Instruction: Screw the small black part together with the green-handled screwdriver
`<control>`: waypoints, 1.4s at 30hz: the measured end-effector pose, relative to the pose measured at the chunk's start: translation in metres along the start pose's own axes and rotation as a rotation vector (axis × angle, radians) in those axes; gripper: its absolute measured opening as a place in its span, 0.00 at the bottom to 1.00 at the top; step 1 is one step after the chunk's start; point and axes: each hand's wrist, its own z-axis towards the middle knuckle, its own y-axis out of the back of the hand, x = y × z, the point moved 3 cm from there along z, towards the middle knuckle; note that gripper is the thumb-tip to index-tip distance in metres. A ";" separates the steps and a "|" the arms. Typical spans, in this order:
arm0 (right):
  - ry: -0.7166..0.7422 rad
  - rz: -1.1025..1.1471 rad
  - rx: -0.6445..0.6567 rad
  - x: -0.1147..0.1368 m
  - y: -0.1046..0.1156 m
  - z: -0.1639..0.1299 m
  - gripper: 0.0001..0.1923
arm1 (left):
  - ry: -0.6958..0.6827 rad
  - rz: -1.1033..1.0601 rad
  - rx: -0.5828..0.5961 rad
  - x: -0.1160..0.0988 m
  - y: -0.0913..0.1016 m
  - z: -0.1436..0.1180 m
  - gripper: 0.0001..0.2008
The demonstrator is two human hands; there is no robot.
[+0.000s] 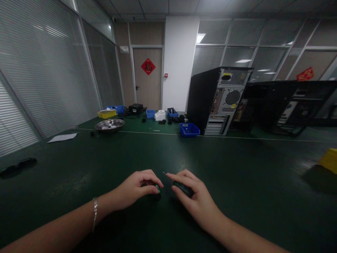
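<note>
My left hand (pixel 142 184), with a silver bracelet at the wrist, is closed on a small green and black part (pixel 158 189) above the green table. Its kind is too small to make out, and the fingers cover most of it. To its right, my right hand (pixel 193 195) is wrapped round the dark handle of a screwdriver (pixel 183 189). The thin metal tip shows past the index finger, pointing up and left. A narrow gap separates the two hands, and the tip is apart from the small part.
Behind my hands, a blue bin (pixel 189 130) stands beside a black computer tower (pixel 205 102). A metal dish (pixel 109 125) and a yellow tray (pixel 107 114) sit at the back left. A sheet of paper (pixel 62 137), a dark object (pixel 18 167) and a yellow box (pixel 329 161) lie towards the sides.
</note>
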 end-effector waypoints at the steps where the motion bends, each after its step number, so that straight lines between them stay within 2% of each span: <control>1: 0.005 0.003 0.000 0.001 0.000 0.000 0.20 | -0.021 0.082 0.024 -0.002 -0.001 -0.001 0.09; 6: 0.007 0.017 0.015 0.002 0.001 -0.001 0.20 | -0.117 0.343 0.130 -0.010 -0.009 -0.003 0.11; 8: 0.015 0.025 0.020 0.002 0.001 -0.001 0.20 | -0.134 0.365 0.137 -0.012 -0.011 -0.005 0.13; 12: 0.038 0.045 0.019 0.000 0.000 -0.001 0.19 | -0.107 0.334 0.079 -0.016 -0.011 -0.007 0.16; 18: -0.013 -0.060 0.030 0.002 0.000 0.000 0.15 | -0.054 0.430 0.119 -0.018 -0.013 -0.011 0.28; 23: -0.087 -0.242 0.132 0.005 -0.002 -0.002 0.08 | -0.059 0.499 0.082 -0.019 -0.014 -0.011 0.20; 25: -0.107 -0.313 0.185 0.006 -0.004 -0.003 0.08 | -0.075 0.461 0.047 -0.017 -0.012 -0.010 0.18; 29: -0.125 -0.407 0.270 0.009 -0.006 -0.006 0.13 | -0.131 0.348 -0.039 -0.007 -0.007 -0.006 0.18; 34: -0.096 -0.379 0.295 0.010 -0.006 -0.005 0.10 | -0.100 0.209 -0.090 0.005 -0.003 -0.001 0.20; 39: -0.089 -0.230 0.147 0.005 -0.005 -0.003 0.07 | 0.027 -0.133 -0.075 0.004 -0.008 -0.001 0.22; 42: -0.050 -0.118 0.048 0.004 -0.005 -0.003 0.06 | 0.072 -0.240 -0.043 0.001 -0.014 -0.002 0.22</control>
